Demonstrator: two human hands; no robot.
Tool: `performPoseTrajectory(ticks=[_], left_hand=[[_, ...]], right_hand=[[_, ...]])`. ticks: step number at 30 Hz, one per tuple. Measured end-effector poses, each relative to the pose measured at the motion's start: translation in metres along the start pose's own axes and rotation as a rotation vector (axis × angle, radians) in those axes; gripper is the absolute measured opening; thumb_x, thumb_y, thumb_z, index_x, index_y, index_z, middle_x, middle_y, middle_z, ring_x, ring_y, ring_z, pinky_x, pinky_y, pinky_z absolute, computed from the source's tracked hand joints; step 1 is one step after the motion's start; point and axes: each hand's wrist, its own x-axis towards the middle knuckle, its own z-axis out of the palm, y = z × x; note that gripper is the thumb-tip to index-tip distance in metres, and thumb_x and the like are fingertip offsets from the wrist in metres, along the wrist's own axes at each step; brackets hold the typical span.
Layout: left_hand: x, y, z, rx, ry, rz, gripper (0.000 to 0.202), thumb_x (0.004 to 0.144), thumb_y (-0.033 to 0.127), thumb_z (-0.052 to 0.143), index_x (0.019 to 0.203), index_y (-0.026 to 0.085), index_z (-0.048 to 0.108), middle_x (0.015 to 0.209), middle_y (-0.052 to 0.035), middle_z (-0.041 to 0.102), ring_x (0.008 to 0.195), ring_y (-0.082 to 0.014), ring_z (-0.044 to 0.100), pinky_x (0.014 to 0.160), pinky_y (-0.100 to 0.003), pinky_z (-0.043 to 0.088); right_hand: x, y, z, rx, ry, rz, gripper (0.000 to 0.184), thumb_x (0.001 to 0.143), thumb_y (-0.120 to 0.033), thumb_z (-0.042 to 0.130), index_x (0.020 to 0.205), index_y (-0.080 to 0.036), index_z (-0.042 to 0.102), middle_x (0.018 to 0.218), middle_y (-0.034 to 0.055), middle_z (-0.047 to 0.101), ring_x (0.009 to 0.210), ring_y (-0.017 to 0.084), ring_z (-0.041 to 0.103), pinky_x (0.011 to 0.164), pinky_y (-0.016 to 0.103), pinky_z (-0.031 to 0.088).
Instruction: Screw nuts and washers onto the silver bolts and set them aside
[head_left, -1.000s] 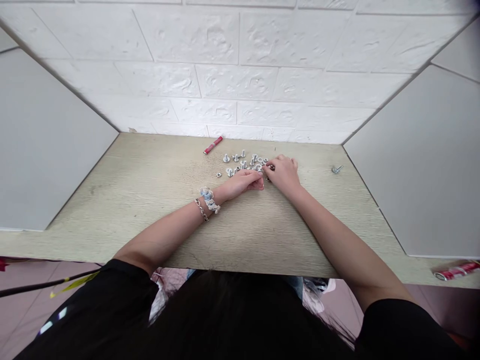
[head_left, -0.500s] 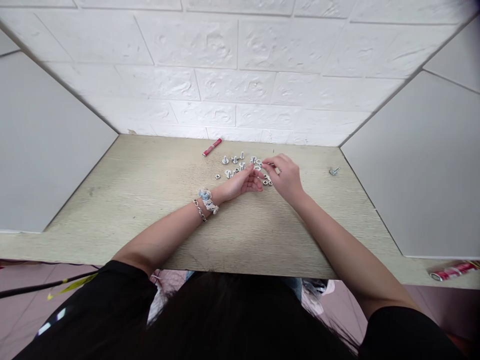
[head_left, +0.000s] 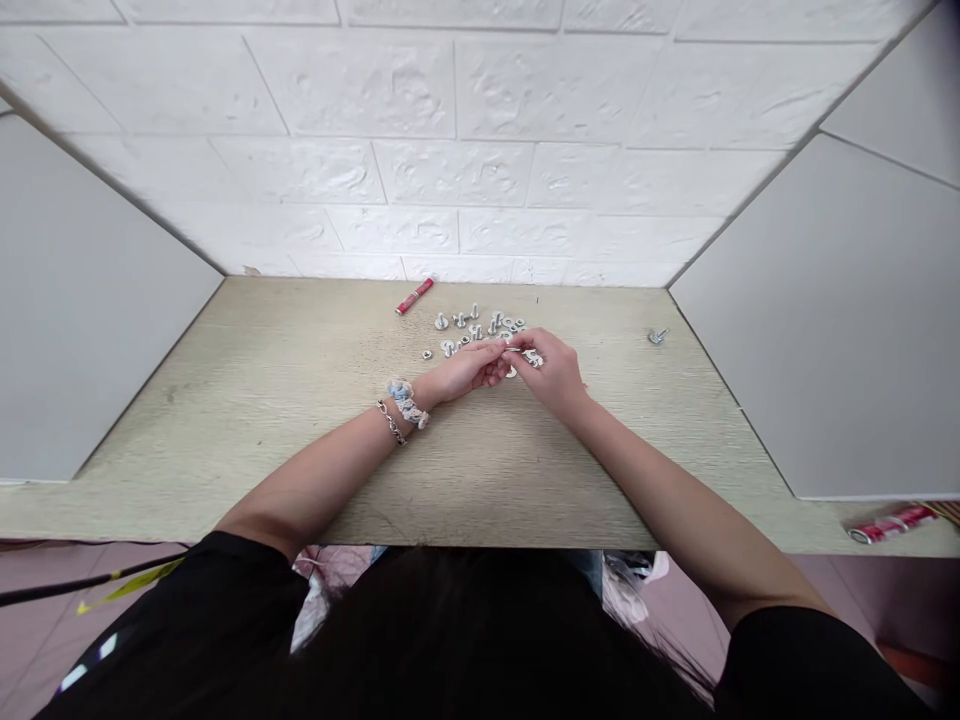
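Observation:
My left hand (head_left: 466, 368) and my right hand (head_left: 550, 370) meet fingertip to fingertip over a light wooden table (head_left: 300, 400). Between the fingertips sits a small silver bolt (head_left: 514, 351), pinched from both sides; which hand carries it I cannot tell. Just beyond the hands lies a loose cluster of silver bolts and nuts (head_left: 472, 328). A chain bracelet and a blue-white scrunchie (head_left: 403, 402) circle my left wrist.
A red tube (head_left: 414, 296) lies near the white brick wall at the back. One lone bolt (head_left: 658, 336) rests at the right, close to the grey side panel (head_left: 825, 330). Another grey panel (head_left: 82, 320) bounds the left. A second red tube (head_left: 892, 523) lies at the front right edge.
My right hand has drawn back from the cluster toward me and closed in on my left fingertips. The view has shifted slightly.

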Motion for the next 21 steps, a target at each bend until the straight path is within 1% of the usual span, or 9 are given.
performPoseTrajectory(ticks=[2, 4, 5, 7, 9, 11, 14, 18, 21], left_hand=[[0.001, 0.0, 0.0, -0.019, 0.055, 0.009, 0.034, 0.086, 0.043, 0.056, 0.07, 0.014, 0.051, 0.061, 0.0016, 0.043, 0.051, -0.0062, 0.036, 0.047, -0.019, 0.028], [0.002, 0.001, -0.001, -0.064, 0.1, -0.005, 0.037, 0.087, 0.045, 0.054, 0.067, 0.015, 0.047, 0.059, 0.0026, 0.038, 0.047, -0.0061, 0.03, 0.043, -0.019, 0.023], [0.002, 0.001, -0.002, -0.092, 0.11, -0.021, 0.039, 0.087, 0.046, 0.052, 0.065, 0.015, 0.045, 0.057, 0.003, 0.035, 0.046, -0.0062, 0.028, 0.042, -0.019, 0.022], [0.002, 0.003, -0.004, -0.148, 0.113, -0.054, 0.041, 0.088, 0.048, 0.048, 0.064, 0.016, 0.041, 0.056, 0.0036, 0.03, 0.043, -0.0063, 0.024, 0.04, -0.019, 0.021], [0.002, 0.004, -0.005, -0.192, 0.108, -0.078, 0.042, 0.089, 0.048, 0.046, 0.063, 0.017, 0.04, 0.055, 0.004, 0.027, 0.042, -0.0062, 0.022, 0.039, -0.019, 0.021], [0.002, 0.005, -0.005, -0.227, 0.108, -0.093, 0.041, 0.091, 0.046, 0.043, 0.062, 0.016, 0.04, 0.054, 0.0037, 0.028, 0.041, -0.0061, 0.022, 0.038, -0.018, 0.021], [0.001, 0.005, -0.004, -0.256, 0.117, -0.103, 0.041, 0.092, 0.044, 0.041, 0.063, 0.016, 0.042, 0.055, 0.0028, 0.032, 0.041, -0.0063, 0.026, 0.038, -0.018, 0.026], [0.001, 0.006, -0.002, -0.252, 0.132, -0.082, 0.04, 0.094, 0.041, 0.037, 0.064, 0.015, 0.045, 0.057, 0.0007, 0.04, 0.044, -0.0084, 0.036, 0.045, -0.02, 0.038], [0.001, 0.007, -0.001, -0.253, 0.141, -0.076, 0.041, 0.095, 0.04, 0.035, 0.064, 0.015, 0.045, 0.057, -0.0002, 0.043, 0.045, -0.0092, 0.039, 0.048, -0.021, 0.042]], right_hand=[[0.002, 0.003, -0.002, 0.021, 0.006, 0.006, 0.021, 0.083, -0.034, 0.055, 0.096, -0.02, 0.063, 0.096, 0.0057, 0.066, 0.079, 0.018, 0.06, 0.072, 0.032, 0.051], [0.004, 0.01, -0.005, -0.013, -0.032, -0.025, 0.022, 0.085, -0.035, 0.054, 0.094, -0.02, 0.066, 0.099, 0.0066, 0.065, 0.08, 0.017, 0.061, 0.072, 0.031, 0.051], [0.005, 0.014, -0.007, -0.056, -0.076, -0.058, 0.021, 0.086, -0.035, 0.054, 0.089, -0.02, 0.068, 0.098, 0.0066, 0.066, 0.083, 0.018, 0.061, 0.075, 0.032, 0.051], [0.006, 0.021, -0.009, -0.174, -0.209, -0.137, 0.018, 0.083, -0.034, 0.06, 0.083, -0.02, 0.071, 0.096, 0.0067, 0.066, 0.09, 0.02, 0.061, 0.083, 0.035, 0.049], [0.006, 0.028, -0.009, -0.271, -0.337, -0.186, 0.016, 0.079, -0.033, 0.066, 0.087, -0.021, 0.073, 0.1, 0.0066, 0.067, 0.095, 0.023, 0.06, 0.085, 0.037, 0.048], [0.006, 0.032, -0.009, -0.307, -0.413, -0.211, 0.019, 0.078, -0.033, 0.067, 0.092, -0.022, 0.073, 0.104, 0.0065, 0.066, 0.097, 0.024, 0.059, 0.086, 0.038, 0.047], [0.008, 0.035, -0.006, -0.288, -0.431, -0.251, 0.016, 0.082, -0.027, 0.063, 0.093, -0.02, 0.073, 0.102, 0.0074, 0.067, 0.096, 0.022, 0.059, 0.088, 0.037, 0.045], [0.01, 0.039, -0.002, -0.235, -0.428, -0.288, 0.017, 0.085, -0.019, 0.057, 0.09, -0.018, 0.073, 0.095, 0.0083, 0.067, 0.09, 0.02, 0.06, 0.085, 0.035, 0.045], [0.011, 0.04, -0.001, -0.217, -0.418, -0.256, 0.015, 0.084, -0.017, 0.057, 0.087, -0.017, 0.071, 0.093, 0.0086, 0.066, 0.089, 0.02, 0.058, 0.083, 0.035, 0.045]])
